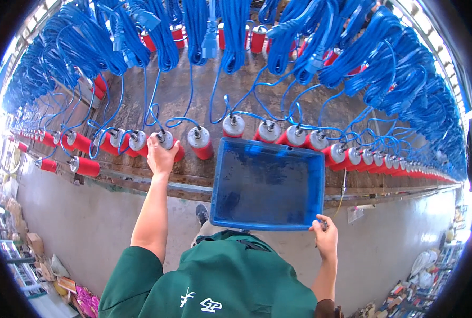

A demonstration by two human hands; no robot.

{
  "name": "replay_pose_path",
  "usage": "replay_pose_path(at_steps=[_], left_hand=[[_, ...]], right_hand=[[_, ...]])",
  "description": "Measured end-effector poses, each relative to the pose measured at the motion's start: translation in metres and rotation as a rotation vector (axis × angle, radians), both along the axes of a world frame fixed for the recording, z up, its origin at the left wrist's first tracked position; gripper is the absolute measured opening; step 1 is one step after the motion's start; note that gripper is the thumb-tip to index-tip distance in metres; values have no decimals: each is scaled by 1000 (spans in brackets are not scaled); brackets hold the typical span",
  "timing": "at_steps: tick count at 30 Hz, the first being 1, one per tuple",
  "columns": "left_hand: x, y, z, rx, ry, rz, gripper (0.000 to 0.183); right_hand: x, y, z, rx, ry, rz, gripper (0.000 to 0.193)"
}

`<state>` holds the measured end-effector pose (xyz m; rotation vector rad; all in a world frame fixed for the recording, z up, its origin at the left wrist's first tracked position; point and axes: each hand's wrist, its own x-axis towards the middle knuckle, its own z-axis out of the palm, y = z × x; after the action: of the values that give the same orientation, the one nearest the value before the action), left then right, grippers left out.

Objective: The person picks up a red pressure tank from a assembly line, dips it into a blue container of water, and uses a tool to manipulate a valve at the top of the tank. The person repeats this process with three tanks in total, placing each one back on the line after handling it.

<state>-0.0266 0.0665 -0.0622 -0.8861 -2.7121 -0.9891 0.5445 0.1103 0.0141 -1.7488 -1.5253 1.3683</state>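
My left hand (160, 156) is closed around a red cylinder with a round silver top (164, 139), which stands in a row along the bench edge. A blue cable comes out of the cylinder's top. To its right stands another red cylinder (202, 148), untouched. My right hand (326, 237) is at the near right corner of a blue plastic bin (267, 227), its fingers bent together. Something small and dark shows between these fingers, too small to name. The bin overlaps the bench's front edge; dark wet-looking patches mark its bottom.
More red cylinders (347, 156) run along the bench (193, 90) on both sides. Thick coils of blue cable (236, 32) with plugs hang across the far side, cords trailing down. Two cylinders (85, 166) lie by the left edge. Grey floor (394, 228) and cluttered shelves lie beyond.
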Motion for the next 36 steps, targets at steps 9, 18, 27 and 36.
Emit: replay_pose_path(at_steps=[9, 18, 27, 36], left_hand=[[69, -10, 9, 221, -286, -324, 71], [61, 63, 3, 29, -241, -355, 95], [56, 30, 13, 220, -220, -336, 81], [95, -39, 154, 401, -420, -472, 59]], right_hand=[[48, -4, -22, -72, 105, -94, 4], [67, -39, -1, -280, 487, -281, 18], [51, -60, -11, -473, 602, -156, 24], [-33, -40, 32, -366, 559, 177, 35]])
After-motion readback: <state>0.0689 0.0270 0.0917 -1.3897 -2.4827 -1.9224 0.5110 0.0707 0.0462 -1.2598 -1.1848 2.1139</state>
